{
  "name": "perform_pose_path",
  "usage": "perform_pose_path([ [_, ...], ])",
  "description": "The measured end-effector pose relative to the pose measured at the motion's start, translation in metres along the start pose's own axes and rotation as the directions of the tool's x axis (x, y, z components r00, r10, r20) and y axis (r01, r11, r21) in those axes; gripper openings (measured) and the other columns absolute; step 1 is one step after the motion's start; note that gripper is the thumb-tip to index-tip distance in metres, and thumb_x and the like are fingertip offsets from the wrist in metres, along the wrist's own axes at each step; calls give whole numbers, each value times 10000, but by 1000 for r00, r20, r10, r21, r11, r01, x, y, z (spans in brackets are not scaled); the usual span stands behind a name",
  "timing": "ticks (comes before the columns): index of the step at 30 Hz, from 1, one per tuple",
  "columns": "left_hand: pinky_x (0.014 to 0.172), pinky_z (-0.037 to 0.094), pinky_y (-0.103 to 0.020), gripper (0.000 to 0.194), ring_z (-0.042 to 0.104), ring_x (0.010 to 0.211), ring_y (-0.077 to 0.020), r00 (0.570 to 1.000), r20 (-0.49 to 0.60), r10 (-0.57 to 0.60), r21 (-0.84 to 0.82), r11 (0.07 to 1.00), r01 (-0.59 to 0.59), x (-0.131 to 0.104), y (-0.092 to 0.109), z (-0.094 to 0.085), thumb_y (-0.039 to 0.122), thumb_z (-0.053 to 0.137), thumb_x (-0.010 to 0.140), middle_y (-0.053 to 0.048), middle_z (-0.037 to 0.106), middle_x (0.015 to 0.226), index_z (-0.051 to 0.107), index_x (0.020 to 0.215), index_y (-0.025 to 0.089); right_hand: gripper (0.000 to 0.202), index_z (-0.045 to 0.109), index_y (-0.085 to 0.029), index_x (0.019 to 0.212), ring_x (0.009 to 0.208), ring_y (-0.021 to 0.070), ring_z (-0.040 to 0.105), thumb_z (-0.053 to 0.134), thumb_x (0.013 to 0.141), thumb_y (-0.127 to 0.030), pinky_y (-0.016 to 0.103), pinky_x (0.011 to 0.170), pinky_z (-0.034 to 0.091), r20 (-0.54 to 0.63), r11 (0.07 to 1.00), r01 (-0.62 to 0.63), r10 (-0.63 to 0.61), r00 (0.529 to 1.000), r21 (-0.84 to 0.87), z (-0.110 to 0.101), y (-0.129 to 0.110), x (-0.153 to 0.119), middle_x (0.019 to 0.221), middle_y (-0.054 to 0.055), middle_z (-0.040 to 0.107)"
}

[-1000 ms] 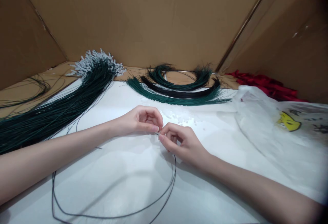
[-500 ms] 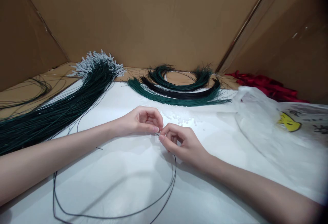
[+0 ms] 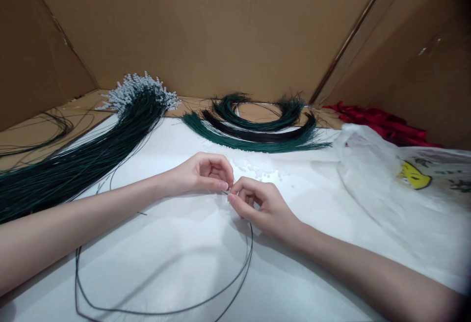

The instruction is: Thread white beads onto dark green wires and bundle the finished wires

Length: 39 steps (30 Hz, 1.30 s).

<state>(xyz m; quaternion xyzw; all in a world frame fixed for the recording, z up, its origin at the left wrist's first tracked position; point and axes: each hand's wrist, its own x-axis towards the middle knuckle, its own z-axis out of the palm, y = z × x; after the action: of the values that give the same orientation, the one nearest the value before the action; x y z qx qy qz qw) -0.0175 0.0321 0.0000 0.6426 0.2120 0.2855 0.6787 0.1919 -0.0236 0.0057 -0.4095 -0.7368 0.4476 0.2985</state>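
My right hand (image 3: 267, 206) is closed in a pinch on a thin dark cord (image 3: 251, 243), which hangs from under it and loops across the white tabletop (image 3: 176, 273). A short dark tip of that cord shows between the two hands. My left hand (image 3: 211, 172) is pinched too, its thumb and fingertip almost touching the right fingertips; what sits between them is too small and hidden to make out. Just behind the hands lie many loose small white beads (image 3: 257, 165), scattered on the tabletop.
A large bundle of dark green cords (image 3: 84, 150) with white beaded ends (image 3: 142, 91) stretches along the left. Curved bundles of green and black cord (image 3: 257, 133) lie at the back. On the right are a clear plastic bag (image 3: 390, 199) and red fabric (image 3: 382, 123). Cardboard walls (image 3: 206, 32) surround the table.
Almost nothing differs. Both hands keep their pinch at the same spot, and the cord loop shifts very slightly left in view.
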Motion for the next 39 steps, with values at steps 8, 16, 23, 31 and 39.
perform_pose_path([
  [8, 772, 505, -283, 100, 637, 824, -139, 1000, -10, 5, 28, 1000, -4, 0, -1, -1, 181, 715, 850, -45, 659, 875, 653, 914, 134, 119, 580, -171, 803, 500, 81, 396, 555, 886, -253, 222, 507, 314, -1, 1000, -2, 2, 1000, -13, 0, 0, 0, 562, -52, 481],
  [16, 764, 497, -268, 106, 632, 821, -133, 1000, -14, 2, 44, 999, -2, 0, 0, -1, 186, 716, 850, -48, 664, 876, 653, 917, 132, 119, 581, -169, 802, 498, 80, 390, 553, 883, -252, 225, 506, 313, -6, 1000, 2, -2, 1000, -12, 0, -1, 1, 560, -54, 475],
  [23, 754, 500, -251, 89, 638, 802, -120, 1000, -15, 23, -13, 1000, -24, 0, -1, -1, 158, 716, 842, -44, 679, 873, 657, 903, 130, 101, 574, -172, 809, 514, 85, 415, 554, 881, -240, 233, 518, 309, -21, 999, -17, 17, 1000, 31, 0, 1, -1, 569, -54, 474],
  [31, 773, 517, -255, 121, 656, 827, -127, 1000, -22, 19, -52, 998, -20, 0, -1, -1, 136, 740, 814, -49, 678, 887, 659, 904, 126, 107, 559, -174, 775, 526, 86, 401, 560, 863, -234, 240, 532, 310, -43, 997, -39, 42, 998, 65, 0, -2, -1, 566, -56, 452],
  [39, 761, 522, -235, 129, 658, 800, -111, 1000, -24, 19, -68, 997, -21, 0, -3, -3, 161, 745, 819, -44, 691, 875, 660, 910, 128, 105, 543, -175, 745, 513, 90, 413, 555, 842, -213, 248, 529, 314, -63, 994, -64, 70, 996, 94, 0, -3, -1, 550, -57, 452],
])
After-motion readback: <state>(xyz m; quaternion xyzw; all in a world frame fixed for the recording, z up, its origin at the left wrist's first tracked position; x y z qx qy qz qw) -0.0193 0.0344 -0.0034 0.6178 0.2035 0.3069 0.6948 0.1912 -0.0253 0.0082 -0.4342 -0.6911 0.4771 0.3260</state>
